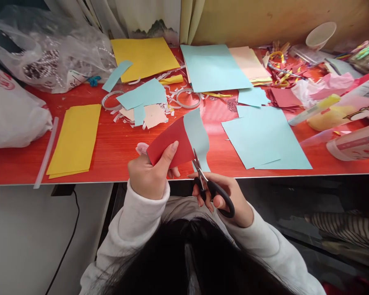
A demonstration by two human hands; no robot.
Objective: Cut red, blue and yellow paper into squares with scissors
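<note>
Red tabletop (126, 168), glossy, wood-like streaks; pale edge on the near side. Beyond its far edge, pale curtains (110, 16) and a panel (153, 24) with a dark mountain picture. Near left, below, a black cable (75, 223) against a grey surface.

Lettering: red print on the white bag (15, 110), far left, not legible. Clear bag (80, 49) behind it carries a small marked label, unreadable. At right, packaging (364, 92) with a barcode-like patch; printed tub (356, 143) nearer, its text too small.

Middle, by the near edge: left hand (149, 174), grip closed on red paper (172, 141) with light blue paper (197, 129) behind it, thumb on top. Right hand (233, 192), grip round the black handles of scissors (203, 176); blades at the red sheet's right edge, over the blue.

About them: yellow sheets (76, 139) left, blue sheets (264, 135) right, tape rolls (189, 98) and scraps (155, 114) farther off.
</note>
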